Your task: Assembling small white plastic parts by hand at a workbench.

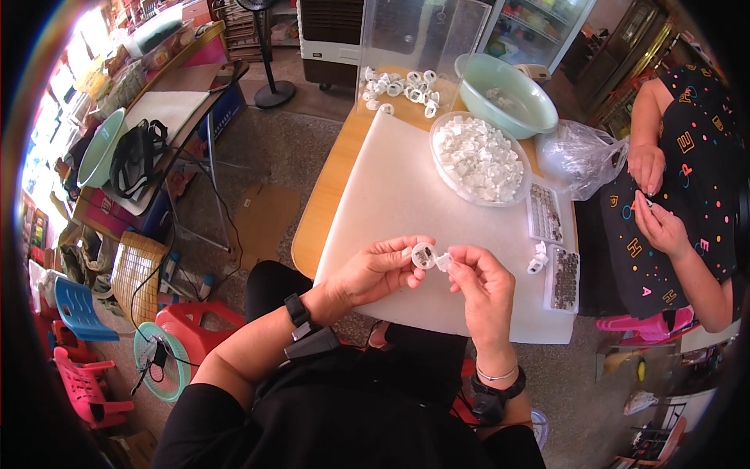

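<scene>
Above the near part of the white-covered table [383, 187], my left hand [375, 270] pinches a round white plastic part [423, 255] with dark bits inside its ring. My right hand [482, 291] is closed on a small white plastic piece [444, 262], held right beside the round part; I cannot tell whether the two touch. To the right of my hands lies a loose white part [537, 258]. Beside it are a tray of small dark parts [563, 280] and a tray of small greyish parts [545, 213].
A bowl [439, 166] heaped with white pieces stands beyond my hands. Behind it are a pale green basin [539, 117], several white ring parts [406, 84] by a clear box [414, 35], and a plastic bag [582, 160]. At the right, a co-worker [680, 195] handles something small.
</scene>
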### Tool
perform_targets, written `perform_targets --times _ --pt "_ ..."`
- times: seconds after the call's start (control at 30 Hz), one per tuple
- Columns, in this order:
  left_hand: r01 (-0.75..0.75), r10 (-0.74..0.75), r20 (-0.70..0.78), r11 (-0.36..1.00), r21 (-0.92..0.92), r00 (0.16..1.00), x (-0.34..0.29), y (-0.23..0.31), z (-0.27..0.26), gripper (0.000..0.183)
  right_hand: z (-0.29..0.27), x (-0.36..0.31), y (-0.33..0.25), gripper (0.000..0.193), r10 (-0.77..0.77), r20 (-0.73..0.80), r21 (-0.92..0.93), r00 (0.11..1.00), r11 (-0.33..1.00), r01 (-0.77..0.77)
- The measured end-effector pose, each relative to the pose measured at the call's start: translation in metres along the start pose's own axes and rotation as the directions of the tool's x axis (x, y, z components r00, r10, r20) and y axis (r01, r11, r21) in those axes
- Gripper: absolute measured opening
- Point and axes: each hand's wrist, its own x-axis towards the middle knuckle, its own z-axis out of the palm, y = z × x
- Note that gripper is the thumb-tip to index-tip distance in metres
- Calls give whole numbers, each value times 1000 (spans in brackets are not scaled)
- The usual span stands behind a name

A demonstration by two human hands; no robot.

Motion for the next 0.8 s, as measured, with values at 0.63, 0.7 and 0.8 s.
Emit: perform_targets --times 0.63,0.7,0.8 --pt "14 -19 55 995 96 998 0 -3 -1 34 13 -8 7 11 -97 -1 -228 995 969 94" --pt "11 -17 62 995 98 998 1 -3 -1 34 13 -8 6 14 -191 18 -327 981 926 186" --pt "16 -21 54 995 94 998 0 -3 -1 33 14 -9 4 15 -323 64 -386 944 865 322"
